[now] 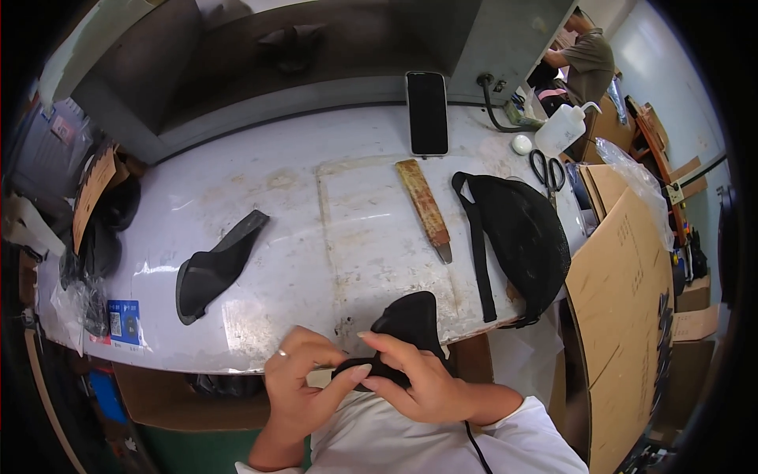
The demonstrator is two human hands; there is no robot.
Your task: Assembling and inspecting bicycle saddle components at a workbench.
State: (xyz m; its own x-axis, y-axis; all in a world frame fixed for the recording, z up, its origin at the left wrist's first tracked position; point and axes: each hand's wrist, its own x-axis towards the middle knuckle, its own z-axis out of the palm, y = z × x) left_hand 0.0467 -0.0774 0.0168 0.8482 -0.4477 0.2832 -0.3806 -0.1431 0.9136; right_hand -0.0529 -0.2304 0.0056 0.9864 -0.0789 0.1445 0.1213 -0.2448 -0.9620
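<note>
My left hand (300,387) and my right hand (422,387) meet at the table's near edge, both pinching a black fabric piece (414,316). Its rounded, cup-like end rises above my right hand, while a narrow fold runs between the fingertips of both hands. A ring sits on one left finger. To the left on the table lies a similar black moulded piece (217,272), wide at one end and tapering to a strip. A black mesh-and-fabric item with a long strap (521,245) rests at the right.
A blade with a tape-wrapped handle (424,204) lies mid-table. Behind it a smartphone (427,114) leans upright. Black-handled scissors (548,170) and a white squeeze bottle (562,130) are at the back right. Cardboard (624,316) stands right; plastic-wrapped black goods (99,253) line the left. Another person (588,59) works beyond.
</note>
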